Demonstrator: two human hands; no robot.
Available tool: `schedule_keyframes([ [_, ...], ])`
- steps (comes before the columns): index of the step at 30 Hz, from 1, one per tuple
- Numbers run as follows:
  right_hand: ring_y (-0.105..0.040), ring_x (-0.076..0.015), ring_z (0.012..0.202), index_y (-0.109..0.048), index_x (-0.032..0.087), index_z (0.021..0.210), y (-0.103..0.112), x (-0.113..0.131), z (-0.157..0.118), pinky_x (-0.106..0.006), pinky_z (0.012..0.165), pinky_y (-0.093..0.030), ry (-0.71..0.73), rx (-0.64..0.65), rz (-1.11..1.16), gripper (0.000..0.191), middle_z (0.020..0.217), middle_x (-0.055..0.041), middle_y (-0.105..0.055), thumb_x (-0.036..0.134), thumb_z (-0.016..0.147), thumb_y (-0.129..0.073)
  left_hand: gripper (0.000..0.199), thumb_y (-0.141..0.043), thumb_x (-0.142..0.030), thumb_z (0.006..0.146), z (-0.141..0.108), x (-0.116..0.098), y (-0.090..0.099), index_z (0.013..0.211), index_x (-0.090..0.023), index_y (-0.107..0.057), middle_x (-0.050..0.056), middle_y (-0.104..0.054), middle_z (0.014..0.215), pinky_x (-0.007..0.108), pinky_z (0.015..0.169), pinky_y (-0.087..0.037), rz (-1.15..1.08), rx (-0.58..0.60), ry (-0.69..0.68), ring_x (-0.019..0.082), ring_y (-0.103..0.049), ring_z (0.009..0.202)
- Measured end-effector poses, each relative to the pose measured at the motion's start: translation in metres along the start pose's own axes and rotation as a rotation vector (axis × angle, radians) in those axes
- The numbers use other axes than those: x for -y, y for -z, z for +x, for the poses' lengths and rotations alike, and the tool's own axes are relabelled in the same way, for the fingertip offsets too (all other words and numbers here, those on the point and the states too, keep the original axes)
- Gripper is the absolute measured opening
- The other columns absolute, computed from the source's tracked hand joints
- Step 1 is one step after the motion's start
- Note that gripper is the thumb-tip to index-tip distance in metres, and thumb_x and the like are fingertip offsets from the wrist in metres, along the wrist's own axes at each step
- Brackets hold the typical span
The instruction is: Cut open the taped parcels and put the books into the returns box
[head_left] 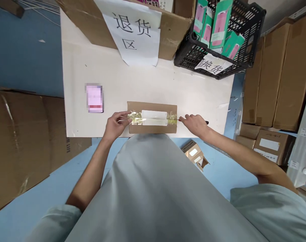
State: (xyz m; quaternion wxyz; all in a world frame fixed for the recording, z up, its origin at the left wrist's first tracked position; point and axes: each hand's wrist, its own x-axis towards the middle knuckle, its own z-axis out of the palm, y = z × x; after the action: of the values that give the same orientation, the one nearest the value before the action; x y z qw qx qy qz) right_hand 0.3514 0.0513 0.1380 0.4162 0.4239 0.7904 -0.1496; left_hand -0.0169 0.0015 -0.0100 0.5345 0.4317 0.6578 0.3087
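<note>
Taped carton (pixel 155 129), one: brown, oblong, lying flat at the near edge of a white table (pixel 112 80), its long side running left to right. Yellowish clear tape (pixel 135 121) shows at both ends of its top; a white label (pixel 154 114) lies in the middle, crossed by a lengthwise line.

Left hand (pixel 115 125): at the carton's left end, thumb and fingers bent, tips at the taped end — whether they pinch or merely rest, cannot tell.

Right hand (pixel 195 125): just beside the carton's right end, fingers curled tightly round a slim tool (pixel 207 122), red toward the carton, black where it emerges behind the hand. Contact between tip and carton: too small to tell.

Also on the table: a pink-faced rectangular item (pixel 95 98), pixelated, left of the carton; a large box (pixel 173 37) at the far side, bearing a paper sheet (pixel 140 33) lettered 退货区; to its right, a black plastic crate (pixel 187 55), labelled 换货, holding green-and-pink packages (pixel 219 28).

On the blue floor (pixel 218 181): a small carton with raised flaps (pixel 193 152), below the table edge; big brown cartons (pixel 29 141) at left — more upright cartons (pixel 274 74) at right.
</note>
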Motion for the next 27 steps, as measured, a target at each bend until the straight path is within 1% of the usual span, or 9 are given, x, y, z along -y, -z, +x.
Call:
schedule_keyframes([
  [4,-0.073,-0.0264,0.106,-0.058,0.02,0.153,-0.036,-0.02,0.005,-0.032,0.07,-0.038,0.041,-0.075,0.065,0.049,0.126,-0.018,-0.075,0.006,0.111,-0.038,0.051,-0.084,-0.055,0.08,-0.001,-0.006,-0.003,0.12,-0.023,-0.078,0.01,-0.074,0.129,0.042,0.099,-0.067,0.075,-0.025,0.007,0.021,-0.073,0.099],
  [9,-0.067,-0.0226,0.105,-0.057,0.028,0.157,-0.076,-0.036,0.023,-0.031,0.065,-0.029,0.091,-0.19,0.22,0.046,0.127,-0.0122,-0.075,0.024,0.121,-0.028,0.044,-0.079,-0.047,0.084,-0.007,-0.013,-0.007,0.122,-0.025,-0.075,0.01,-0.073,0.132,0.044,0.1,-0.067,0.145,-0.053,0.032,0.023,-0.074,0.105],
  [11,-0.066,-0.0222,0.106,-0.058,0.028,0.156,-0.087,-0.038,0.027,-0.031,0.065,-0.027,0.1,-0.231,0.275,0.047,0.126,-0.0111,-0.076,0.03,0.122,-0.026,0.041,-0.076,-0.043,0.086,-0.012,-0.02,-0.014,0.123,-0.025,-0.073,0.013,-0.069,0.139,0.05,0.106,-0.064,0.214,-0.106,0.004,0.03,-0.072,0.122],
  [13,-0.066,-0.0225,0.107,-0.059,0.028,0.155,-0.094,-0.037,0.029,-0.03,0.065,-0.027,0.104,-0.26,0.311,0.047,0.125,-0.011,-0.076,0.032,0.122,-0.026,0.041,-0.077,-0.039,0.088,-0.018,-0.029,-0.028,0.126,-0.025,-0.071,0.017,-0.057,0.157,0.061,0.117,-0.056,0.335,-0.178,-0.091,0.041,-0.054,0.151],
  [15,-0.066,-0.0233,0.106,-0.06,0.028,0.156,-0.095,-0.035,0.027,-0.03,0.067,-0.029,0.102,-0.274,0.319,0.047,0.125,-0.0118,-0.077,0.03,0.122,-0.028,0.047,-0.077,-0.037,0.09,-0.022,-0.037,-0.045,0.135,-0.024,-0.067,0.017,-0.041,0.173,0.07,0.129,-0.039,0.446,-0.163,-0.222,0.047,-0.024,0.17],
  [17,-0.067,-0.024,0.103,-0.06,0.027,0.155,-0.091,-0.033,0.022,-0.031,0.069,-0.032,0.102,-0.267,0.298,0.047,0.123,-0.0132,-0.076,0.02,0.119,-0.031,0.056,-0.071,-0.039,0.096,-0.023,-0.041,-0.063,0.149,-0.024,-0.061,0.017,-0.033,0.18,0.073,0.135,-0.024,0.505,-0.043,-0.32,0.045,-0.01,0.174],
  [20,-0.068,-0.0248,0.101,-0.061,0.023,0.153,-0.077,-0.029,0.016,-0.032,0.071,-0.035,0.109,-0.235,0.25,0.053,0.122,-0.0153,-0.076,0.004,0.11,-0.037,0.065,-0.055,-0.046,0.104,-0.02,-0.037,-0.08,0.164,-0.02,-0.049,0.019,-0.031,0.183,0.069,0.139,-0.014,0.578,0.088,-0.383,0.04,-0.012,0.175],
  [24,-0.069,-0.026,0.102,-0.062,0.018,0.149,-0.064,-0.03,0.014,-0.033,0.073,-0.038,0.126,-0.198,0.229,0.053,0.123,-0.0168,-0.075,-0.002,0.104,-0.043,0.073,-0.05,-0.051,0.107,-0.014,-0.025,-0.084,0.171,-0.018,-0.042,0.018,-0.03,0.183,0.065,0.141,-0.012,0.652,0.078,-0.394,0.037,-0.012,0.175],
  [27,-0.068,-0.0247,0.098,-0.061,0.019,0.15,-0.07,-0.037,0.018,-0.033,0.071,-0.036,0.175,-0.196,0.228,0.052,0.12,-0.0157,-0.075,0.0,0.106,-0.043,0.073,-0.045,-0.047,0.109,-0.014,-0.018,-0.081,0.173,-0.014,-0.038,0.019,-0.029,0.183,0.066,0.141,-0.009,0.729,0.068,-0.409,0.037,-0.012,0.175],
])
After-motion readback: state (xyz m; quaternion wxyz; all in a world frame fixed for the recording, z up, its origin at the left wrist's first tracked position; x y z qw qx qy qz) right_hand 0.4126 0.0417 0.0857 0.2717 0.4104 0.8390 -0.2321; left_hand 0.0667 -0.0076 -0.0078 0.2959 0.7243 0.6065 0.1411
